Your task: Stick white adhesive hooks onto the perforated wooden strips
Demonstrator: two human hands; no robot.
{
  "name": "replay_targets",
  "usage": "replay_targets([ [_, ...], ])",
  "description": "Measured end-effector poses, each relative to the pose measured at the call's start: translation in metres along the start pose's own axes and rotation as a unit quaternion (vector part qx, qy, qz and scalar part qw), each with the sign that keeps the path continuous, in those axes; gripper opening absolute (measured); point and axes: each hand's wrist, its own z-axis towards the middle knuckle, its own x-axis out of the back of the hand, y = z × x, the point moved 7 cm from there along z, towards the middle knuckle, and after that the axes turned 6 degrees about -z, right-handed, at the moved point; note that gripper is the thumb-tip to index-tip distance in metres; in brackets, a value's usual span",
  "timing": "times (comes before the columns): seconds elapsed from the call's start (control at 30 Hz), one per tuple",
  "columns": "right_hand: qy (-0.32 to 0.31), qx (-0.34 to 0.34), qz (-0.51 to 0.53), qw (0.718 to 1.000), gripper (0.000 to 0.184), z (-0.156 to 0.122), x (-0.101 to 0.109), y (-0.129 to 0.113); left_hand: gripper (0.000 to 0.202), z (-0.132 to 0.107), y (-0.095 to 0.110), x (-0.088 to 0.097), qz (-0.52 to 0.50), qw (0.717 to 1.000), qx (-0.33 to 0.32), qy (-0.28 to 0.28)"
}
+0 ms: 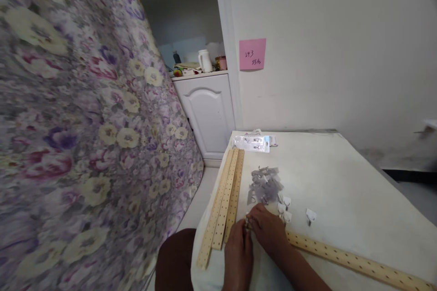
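Note:
My left hand [238, 249] and my right hand [268, 226] meet over the near part of the white table. Their fingers are pinched together around a small shiny metal piece [247, 224], mostly hidden by the fingertips. Beyond them lies a pile of clear-grey plastic pieces with metal hooks [265, 184]. Several white adhesive hooks [287, 202] sit to the right of my right hand, with one white hook [310, 215] apart from the group. A wooden strip with dotted holes [351, 259] runs from beside my right wrist to the lower right.
More dotted wooden strips [223, 204] lie along the left side of the white table [327, 168]. Clear packaging [251, 143] rests at the far end. Left are a floral curtain [102, 136] and a white cabinet [208, 109] bearing a white jug [205, 61]. A pink note [252, 54] hangs on the wall.

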Motion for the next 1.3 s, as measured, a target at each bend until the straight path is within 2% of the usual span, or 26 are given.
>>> replay_targets([
  [0.33, 0.073, 0.04, 0.126, 0.988, 0.032, -0.006, -0.002, 0.01, 0.034, -0.002, -0.009, 0.003, 0.023, 0.999, -0.02, 0.036],
  [0.47, 0.095, 0.048, 0.146, 0.984, 0.031, -0.01, 0.001, 0.017, 0.039, -0.001, -0.013, 0.001, 0.029, 0.999, -0.031, 0.029],
  [0.73, 0.059, 0.048, 0.074, 0.994, 0.031, -0.02, 0.005, 0.005, 0.036, 0.001, -0.005, -0.002, 0.058, 0.996, -0.069, 0.01],
  [1.0, 0.046, 0.065, 0.019, 0.997, 0.029, -0.024, 0.008, -0.002, 0.035, 0.001, -0.004, -0.005, 0.067, 0.996, -0.065, -0.01],
  [1.3, 0.052, 0.027, 0.051, 0.997, 0.03, -0.015, 0.002, 0.006, 0.026, 0.003, -0.002, 0.001, 0.049, 0.997, -0.04, 0.031],
])
